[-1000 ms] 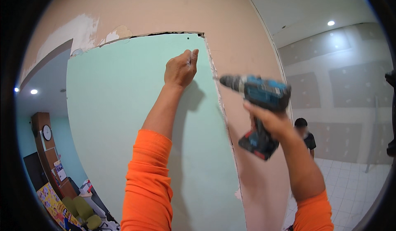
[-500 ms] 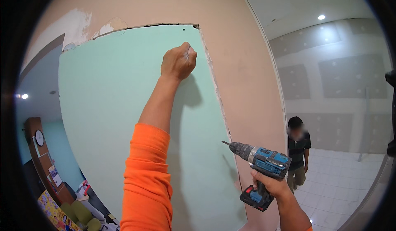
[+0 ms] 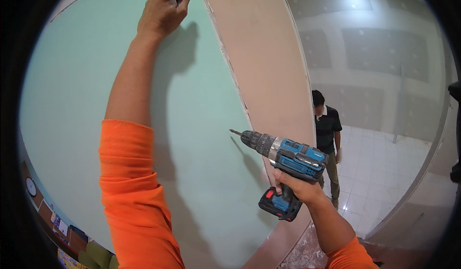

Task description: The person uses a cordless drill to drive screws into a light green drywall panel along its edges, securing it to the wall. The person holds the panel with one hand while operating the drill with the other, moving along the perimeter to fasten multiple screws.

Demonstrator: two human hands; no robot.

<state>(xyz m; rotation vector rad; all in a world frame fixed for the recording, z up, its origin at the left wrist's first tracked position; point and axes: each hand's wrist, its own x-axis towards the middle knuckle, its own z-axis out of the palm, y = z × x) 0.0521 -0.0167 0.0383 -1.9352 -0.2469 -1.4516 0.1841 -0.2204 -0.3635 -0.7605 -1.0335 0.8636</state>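
My left hand [image 3: 164,12] is raised to the upper part of a mint-green wall panel [image 3: 96,77], its fingers pinched together. A small greyish thing shows between the fingertips, too small to name. My right hand [image 3: 297,187] grips the handle of a blue and black cordless drill [image 3: 300,159] with a battery at its base. The drill's bit tilts up and to the left, in front of the panel's right side. A shadow of the drill falls on the panel below the bit.
A peach wall strip [image 3: 259,53] borders the panel along a rough, chipped seam. Beyond its edge, at right, a person [image 3: 327,134] stands on a white tiled floor [image 3: 370,158]. Green chairs [image 3: 96,257] and a round clock [image 3: 30,186] are at lower left.
The view has tipped downward and shifted, so the panel's top edge has mostly left the picture. The drill looks nearer and further left. Both hands keep their hold.
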